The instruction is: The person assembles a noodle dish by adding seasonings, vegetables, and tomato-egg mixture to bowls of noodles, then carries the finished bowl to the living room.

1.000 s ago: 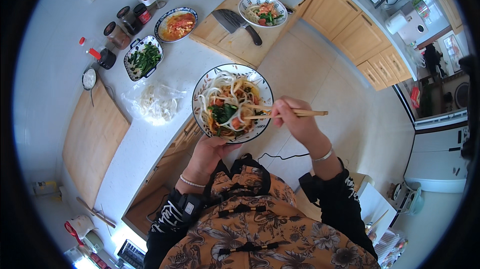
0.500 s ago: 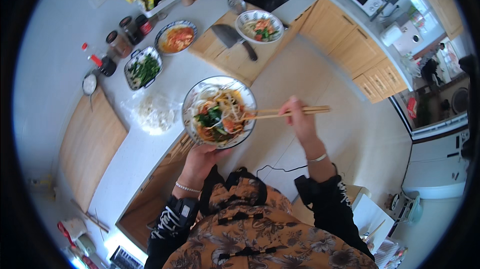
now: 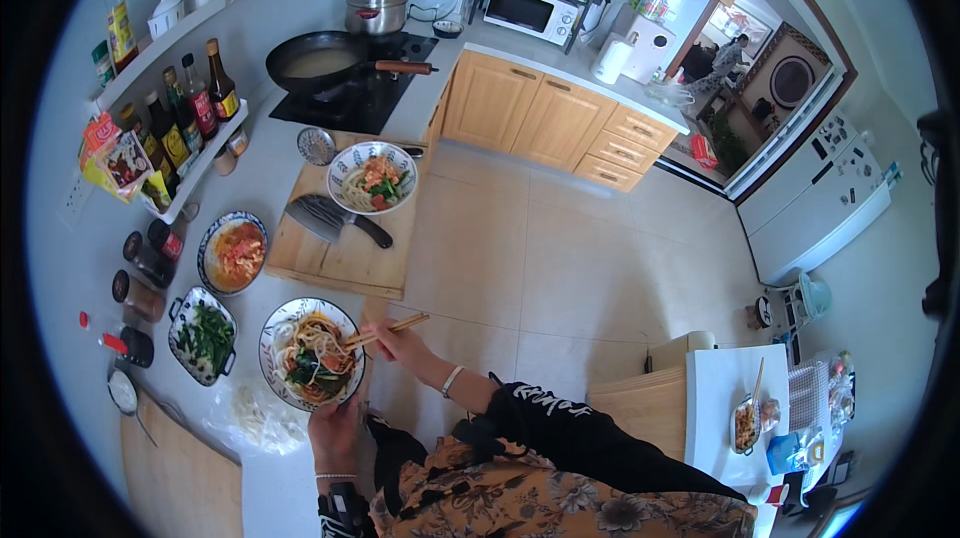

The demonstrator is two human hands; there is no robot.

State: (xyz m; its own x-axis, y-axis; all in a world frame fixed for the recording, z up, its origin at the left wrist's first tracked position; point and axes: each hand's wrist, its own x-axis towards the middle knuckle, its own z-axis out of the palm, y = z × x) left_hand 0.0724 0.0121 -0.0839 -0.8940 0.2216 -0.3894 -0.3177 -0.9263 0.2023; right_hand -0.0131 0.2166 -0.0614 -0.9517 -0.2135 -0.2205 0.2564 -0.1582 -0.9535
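At the counter's front edge, my left hand (image 3: pixel 336 435) grips the near rim of a patterned bowl (image 3: pixel 268 360); whether the bowl rests on the counter I cannot tell. Noodles (image 3: pixel 318 366) with leafy greens and reddish pieces fill it. My right hand (image 3: pixel 396 344) is closed around wooden chopsticks (image 3: pixel 412 320), their tips in the noodles. Beside the bowl lies a clear plastic bag (image 3: pixel 258 420) with pale contents. A dish of chopped greens (image 3: pixel 203 338) and a plate of tomato and egg (image 3: pixel 238 254) stand to the left.
Farther off, a cutting board (image 3: pixel 335 274) carries a cleaver (image 3: pixel 330 220) and a second bowl of noodles (image 3: pixel 372 178). Behind it a wok (image 3: pixel 320 60) sits on the black cooktop. Jars and bottles line the wall. A white side table (image 3: pixel 705 418) stands at the right.
The view has swung, showing more of the kitchen. My right hand and the chopsticks have come closer to the bowl, which now shows more over the counter. My left hand still holds it.
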